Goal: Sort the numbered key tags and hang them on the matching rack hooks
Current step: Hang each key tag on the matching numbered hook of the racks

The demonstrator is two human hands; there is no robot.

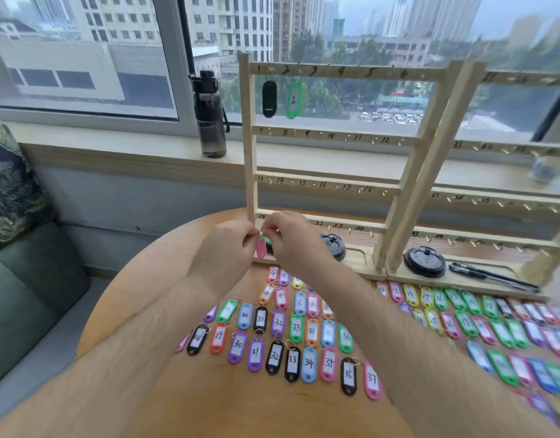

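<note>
A wooden rack (pixel 335 72) with numbered hooks stands at the back of the round table (pixel 139 273). A black tag (pixel 269 98) hangs near hook 1 and a green tag marked 2 (pixel 294 100) near hook 2. A second rack (pixel 506 203) stands to the right. Both hands meet low in front of the rack's bottom rail. My left hand (pixel 225 254) and my right hand (pixel 291 238) pinch the ring of a pink tag (pixel 260 248) that dangles between them; its number is hidden. Several coloured numbered tags (pixel 291 339) lie in rows on the table.
A dark water bottle (pixel 209 115) stands on the windowsill left of the rack. Two black lids (pixel 425 262) and a black pen (pixel 490 275) lie on the rack bases. A green sofa with a leaf-pattern cushion (pixel 10 188) is at the left.
</note>
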